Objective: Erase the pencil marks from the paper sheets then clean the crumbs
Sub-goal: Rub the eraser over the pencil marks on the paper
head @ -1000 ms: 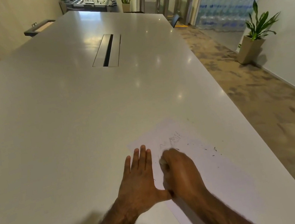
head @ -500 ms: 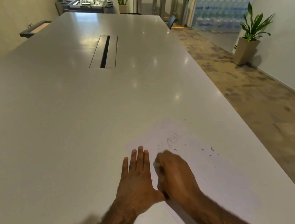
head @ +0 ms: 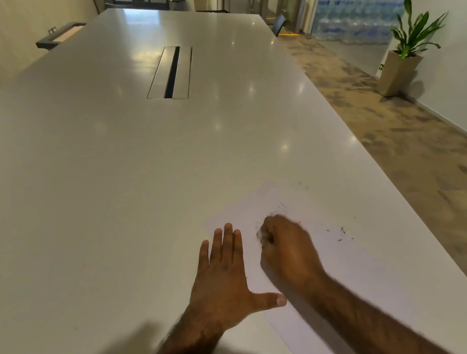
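A white paper sheet [head: 352,274] lies near the right edge of the long white table [head: 102,184]. My left hand [head: 225,278] lies flat with fingers straight, pressing the sheet's left edge, thumb spread towards the right. My right hand [head: 287,248] is curled into a fist on the sheet and grips a small white eraser [head: 260,232], only a sliver of which shows at the fingertips. Faint pencil marks [head: 279,207] remain just beyond the knuckles. Dark eraser crumbs [head: 340,233] are scattered on the sheet to the right of my right hand.
A cable slot [head: 172,73] is set into the table's middle. The table's right edge runs close to the sheet, with carpeted floor beyond. A potted plant [head: 404,53] stands by the right wall. Stacked water bottles [head: 353,15] and turnstiles lie far back.
My right hand with the eraser has moved forward and to the right over the pencil marks, which now look fainter. My left thumb has separated from the right hand. The left hand stays flat.
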Motion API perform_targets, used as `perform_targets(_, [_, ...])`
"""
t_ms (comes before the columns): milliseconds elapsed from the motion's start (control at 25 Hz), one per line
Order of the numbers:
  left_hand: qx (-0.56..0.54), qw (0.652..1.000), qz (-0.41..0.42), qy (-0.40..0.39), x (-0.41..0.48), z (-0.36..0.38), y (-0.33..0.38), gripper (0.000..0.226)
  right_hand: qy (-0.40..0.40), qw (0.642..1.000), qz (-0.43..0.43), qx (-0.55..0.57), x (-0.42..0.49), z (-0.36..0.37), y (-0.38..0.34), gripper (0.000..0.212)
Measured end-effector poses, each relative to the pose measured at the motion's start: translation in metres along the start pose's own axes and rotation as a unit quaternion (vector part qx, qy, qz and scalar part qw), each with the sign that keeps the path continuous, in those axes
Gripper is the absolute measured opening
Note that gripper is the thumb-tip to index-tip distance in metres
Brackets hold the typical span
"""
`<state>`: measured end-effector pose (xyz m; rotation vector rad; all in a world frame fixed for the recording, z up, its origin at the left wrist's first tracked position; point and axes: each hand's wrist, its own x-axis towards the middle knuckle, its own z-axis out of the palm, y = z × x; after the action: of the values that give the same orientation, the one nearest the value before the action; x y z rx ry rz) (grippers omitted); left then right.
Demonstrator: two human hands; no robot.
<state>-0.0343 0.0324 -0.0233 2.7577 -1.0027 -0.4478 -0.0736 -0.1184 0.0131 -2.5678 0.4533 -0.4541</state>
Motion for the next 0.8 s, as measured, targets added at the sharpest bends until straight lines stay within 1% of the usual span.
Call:
perform_targets(80, [-0.008,1.0,-0.003,-0.01,-0.001,-0.001,0.001,0.146,0.021,0.998,0.056,0.012,0.024,-0.013,0.009,0.025])
perform_targets(120, [-0.011,1.0,-0.004,-0.012,-0.001,-0.002,0.001,0.146,0.017,0.998,0.059,0.022,0.027,-0.015,0.013,0.023])
perform_targets(200, [-0.011,1.0,-0.005,-0.008,-0.002,-0.001,0.002,0.145,-0.009,0.999,0.019,0.026,0.009,-0.012,0.011,0.022])
perform_targets(280, [0.002,1.0,-0.006,-0.001,0.0,0.0,0.002,0.14,-0.054,0.998,-0.027,0.025,-0.02,-0.004,0.007,0.019])
perform_targets(320, [0.007,1.0,-0.006,-0.002,0.0,0.0,0.002,0.139,-0.063,0.997,-0.028,0.031,-0.026,-0.002,0.007,0.017])
perform_targets(440, [0.004,1.0,-0.013,-0.002,0.0,-0.003,0.004,0.144,-0.045,0.992,0.058,0.1,-0.018,-0.005,0.012,0.015])
perform_targets(480, [0.006,1.0,-0.011,0.006,0.001,-0.005,0.006,0.143,-0.046,0.99,0.065,0.116,-0.015,-0.007,0.014,0.016])
perform_targets(600, [0.004,0.999,0.02,0.033,0.006,-0.005,0.013,0.129,-0.069,0.991,0.018,0.111,-0.02,-0.007,0.018,0.022])
perform_targets(680, [0.012,0.999,0.031,0.036,0.007,-0.002,0.015,0.122,-0.076,0.992,0.008,0.101,-0.021,-0.006,0.019,0.019])
perform_targets(800, [0.026,0.999,0.023,0.035,0.01,-0.001,0.017,0.13,-0.039,0.994,0.063,0.079,0.001,-0.01,0.021,0.017])
